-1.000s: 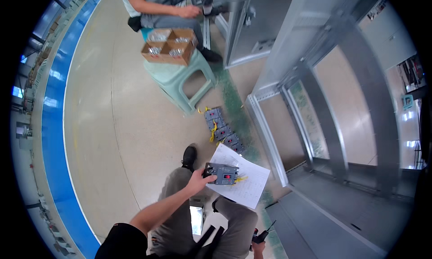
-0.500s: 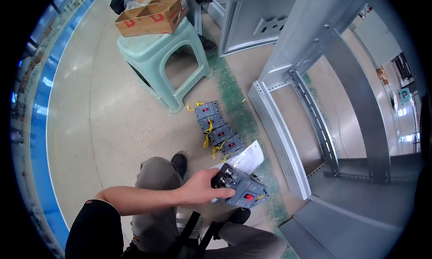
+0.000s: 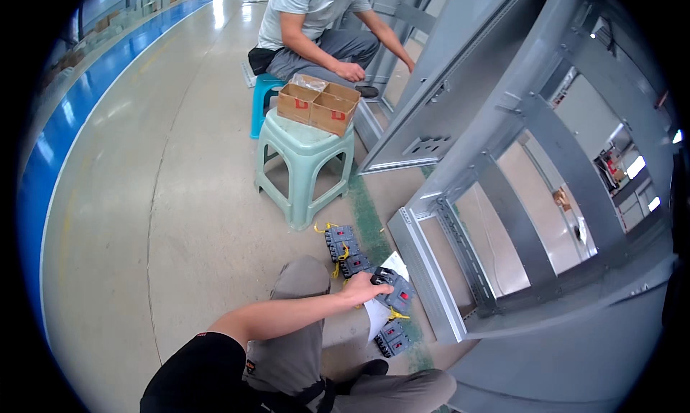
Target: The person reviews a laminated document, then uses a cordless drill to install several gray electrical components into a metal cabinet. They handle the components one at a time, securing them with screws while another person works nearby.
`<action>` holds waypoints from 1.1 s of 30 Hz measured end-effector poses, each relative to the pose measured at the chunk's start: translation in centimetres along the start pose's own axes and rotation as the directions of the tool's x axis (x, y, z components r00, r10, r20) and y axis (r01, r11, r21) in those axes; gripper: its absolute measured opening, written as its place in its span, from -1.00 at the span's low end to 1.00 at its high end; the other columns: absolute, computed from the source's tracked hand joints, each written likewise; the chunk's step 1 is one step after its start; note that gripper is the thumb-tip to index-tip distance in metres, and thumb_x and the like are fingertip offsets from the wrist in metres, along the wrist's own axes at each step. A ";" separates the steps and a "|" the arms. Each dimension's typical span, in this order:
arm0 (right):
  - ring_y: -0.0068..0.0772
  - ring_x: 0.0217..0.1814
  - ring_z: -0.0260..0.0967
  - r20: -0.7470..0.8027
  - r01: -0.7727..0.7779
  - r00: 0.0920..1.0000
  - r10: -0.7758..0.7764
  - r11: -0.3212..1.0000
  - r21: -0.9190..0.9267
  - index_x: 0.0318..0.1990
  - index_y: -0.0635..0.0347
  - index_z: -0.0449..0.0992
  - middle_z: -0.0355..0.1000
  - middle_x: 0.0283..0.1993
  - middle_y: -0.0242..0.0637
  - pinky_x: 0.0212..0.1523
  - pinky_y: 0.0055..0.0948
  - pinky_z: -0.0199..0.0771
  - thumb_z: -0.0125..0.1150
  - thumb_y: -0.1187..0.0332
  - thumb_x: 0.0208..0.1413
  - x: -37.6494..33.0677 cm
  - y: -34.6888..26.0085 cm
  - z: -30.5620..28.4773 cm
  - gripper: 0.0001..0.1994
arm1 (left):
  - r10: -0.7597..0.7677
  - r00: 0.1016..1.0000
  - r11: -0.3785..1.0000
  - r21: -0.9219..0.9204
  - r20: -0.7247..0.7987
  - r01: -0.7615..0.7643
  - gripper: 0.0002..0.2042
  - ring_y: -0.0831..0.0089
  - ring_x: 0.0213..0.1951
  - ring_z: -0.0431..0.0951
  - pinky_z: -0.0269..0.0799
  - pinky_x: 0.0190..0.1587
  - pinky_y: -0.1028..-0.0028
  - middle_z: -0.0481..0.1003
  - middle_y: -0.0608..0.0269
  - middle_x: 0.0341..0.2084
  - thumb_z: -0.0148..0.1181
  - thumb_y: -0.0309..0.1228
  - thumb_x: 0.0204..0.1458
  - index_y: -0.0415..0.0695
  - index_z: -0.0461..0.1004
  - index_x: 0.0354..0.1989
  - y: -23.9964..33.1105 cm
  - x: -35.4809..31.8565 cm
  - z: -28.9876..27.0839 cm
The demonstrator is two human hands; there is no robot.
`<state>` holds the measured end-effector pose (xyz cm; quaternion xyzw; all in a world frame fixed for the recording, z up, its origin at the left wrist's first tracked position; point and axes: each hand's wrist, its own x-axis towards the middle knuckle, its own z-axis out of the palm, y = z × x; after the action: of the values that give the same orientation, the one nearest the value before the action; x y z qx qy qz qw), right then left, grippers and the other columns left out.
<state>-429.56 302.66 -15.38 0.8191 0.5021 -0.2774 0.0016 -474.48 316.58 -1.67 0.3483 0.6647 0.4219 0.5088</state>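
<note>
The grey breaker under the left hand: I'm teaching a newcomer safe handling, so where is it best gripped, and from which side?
Hedged: grip the grey breaker across its long side walls, coming from above, as the left hand does. It lies flat on the white paper, its blocky body face up, with yellow ties beside it that are best avoided.

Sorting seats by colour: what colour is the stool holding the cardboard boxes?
Pale mint green; the stool shows best in the head view, under the cardboard boxes.
</note>
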 end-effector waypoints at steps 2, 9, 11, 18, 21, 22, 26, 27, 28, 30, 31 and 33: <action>-0.15 -0.25 0.53 0.001 0.014 1.000 -0.014 1.000 0.028 -0.10 0.42 0.44 0.54 -0.24 -0.07 -0.21 -0.21 0.53 0.30 0.28 -0.08 -0.6 0.8 -0.6 -0.58 | 0.076 0.995 0.997 -0.013 -0.068 -0.077 -0.43 0.32 -0.24 0.59 0.45 -0.13 0.38 0.61 0.08 -0.34 0.36 0.05 -0.19 -0.29 0.60 -0.23 -1.2 0.2 -0.4; -0.19 -0.28 0.52 0.001 0.020 1.000 -0.020 0.988 0.153 -0.11 0.43 0.45 0.54 -0.26 -0.09 -0.23 -0.23 0.53 0.28 0.29 -0.05 -2.2 6.3 -2.5 -0.60 | 0.133 0.977 0.982 -0.111 -0.169 -0.153 -0.52 0.42 -0.30 0.58 0.45 -0.17 0.39 0.62 0.15 -0.37 0.37 -0.07 -0.16 -0.29 0.61 -0.24 -0.5 -2.6 -1.1; -0.20 -0.28 0.52 0.000 0.023 1.000 -0.024 0.983 0.179 -0.11 0.43 0.45 0.54 -0.26 -0.10 -0.24 -0.23 0.53 0.27 0.30 -0.05 -2.2 7.2 -2.6 -0.60 | 0.125 0.983 0.982 -0.127 -0.131 -0.142 -0.53 0.43 -0.24 0.55 0.43 -0.12 0.42 0.60 0.15 -0.31 0.35 -0.14 -0.10 -0.34 0.58 -0.18 0.9 -3.2 -1.6; -0.23 -0.31 0.51 -0.023 0.053 0.999 -0.050 0.977 0.208 -0.11 0.43 0.46 0.54 -0.28 -0.12 -0.26 -0.26 0.52 0.25 0.31 -0.02 0.4 8.5 -4.4 -0.62 | 0.107 0.992 0.989 0.109 -0.060 -0.101 -0.46 0.29 -0.19 0.59 0.44 -0.11 0.38 0.60 0.04 -0.26 0.34 -0.03 -0.17 -0.31 0.60 -0.20 7.5 -0.7 -3.2; -0.25 -0.32 0.51 -0.015 0.113 0.994 -0.113 0.967 0.227 -0.12 0.44 0.47 0.53 -0.28 -0.13 -0.27 -0.26 0.52 0.25 0.31 -0.01 3.7 7.7 -5.5 -0.63 | 0.128 0.983 0.975 0.199 -0.132 -0.101 -0.46 0.22 -0.27 0.62 0.48 -0.17 0.34 0.61 0.03 -0.39 0.34 0.04 -0.25 -0.26 0.64 -0.30 8.1 0.6 -5.4; -0.25 -0.32 0.51 -0.023 0.151 0.988 -0.150 0.957 0.248 -0.12 0.44 0.47 0.53 -0.28 -0.13 -0.27 -0.27 0.52 0.24 0.31 -0.01 5.7 8.0 -6.4 -0.63 | 0.152 0.975 0.979 0.157 -0.163 -0.126 -0.46 0.22 -0.28 0.62 0.47 -0.18 0.33 0.61 0.04 -0.41 0.34 0.04 -0.25 -0.26 0.64 -0.31 7.4 0.9 -6.0; -0.27 -0.34 0.50 -0.332 0.403 0.894 -0.300 0.863 0.306 -0.12 0.44 0.47 0.53 -0.29 -0.14 -0.29 -0.28 0.52 0.23 0.32 0.01 11.4 14.8 -21.6 -0.65 | 0.103 0.983 0.993 -0.038 -0.153 -0.110 -0.51 0.24 -0.33 0.61 0.46 -0.22 0.33 0.60 0.09 -0.47 0.34 0.01 -0.24 -0.24 0.64 -0.36 8.5 2.6 -4.0; -0.36 -0.39 0.45 -0.263 0.407 0.907 -0.328 0.843 0.353 -0.14 0.45 0.49 0.52 -0.33 -0.20 -0.34 -0.35 0.48 0.19 0.36 0.05 12.7 9.2 -18.0 -0.70 | 0.046 0.978 0.999 0.002 -0.203 -0.046 -0.54 0.29 -0.34 0.60 0.44 -0.24 0.34 0.59 0.10 -0.49 0.35 -0.02 -0.23 -0.24 0.63 -0.38 7.4 1.9 -5.5; -0.45 -0.44 0.39 -0.208 0.421 0.907 -0.367 0.826 0.375 -0.16 0.46 0.51 0.50 -0.36 -0.25 -0.39 -0.41 0.43 0.14 0.41 0.10 13.0 2.6 -16.8 -0.75 | 0.004 0.967 1.000 -0.011 -0.256 -0.007 -0.54 0.31 -0.32 0.58 0.43 -0.22 0.36 0.59 0.11 -0.45 0.34 -0.03 -0.22 -0.23 0.63 -0.35 6.0 1.5 -7.1; -0.53 -0.40 0.42 -0.223 0.372 0.927 -0.300 0.809 0.456 -0.11 0.41 0.52 0.53 -0.32 -0.26 -0.38 -0.51 0.46 0.12 0.42 0.12 12.2 -2.5 -19.7 -0.74 | 0.015 0.982 0.992 -0.123 -0.190 -0.039 -0.55 0.37 -0.23 0.54 0.38 -0.15 0.39 0.59 0.16 -0.34 0.33 -0.07 -0.16 -0.24 0.62 -0.24 7.3 0.9 -7.1; -0.54 -0.41 0.42 -0.245 0.418 0.907 -0.341 0.797 0.436 -0.11 0.41 0.53 0.54 -0.33 -0.25 -0.38 -0.51 0.46 0.14 0.39 0.11 12.0 -5.8 -19.6 -0.73 | 0.022 0.982 0.980 -0.189 -0.188 -0.058 -0.56 0.38 -0.22 0.54 0.38 -0.14 0.39 0.59 0.17 -0.32 0.32 -0.09 -0.13 -0.25 0.61 -0.23 7.1 0.9 -7.5; -0.53 -0.39 0.44 -0.272 0.526 0.847 -0.457 0.792 0.311 -0.10 0.40 0.55 0.55 -0.33 -0.23 -0.37 -0.50 0.48 0.18 0.35 0.11 12.1 -8.7 -19.9 -0.71 | 0.054 0.985 0.938 -0.329 -0.165 -0.106 -0.57 0.41 -0.19 0.52 0.36 -0.10 0.39 0.58 0.17 -0.29 0.32 -0.13 -0.09 -0.27 0.60 -0.19 6.9 0.9 -7.2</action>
<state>-423.54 322.50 -1.67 0.6664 0.6340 -0.2823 -0.2727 -481.41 318.68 5.19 0.2495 0.6051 0.5752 0.4907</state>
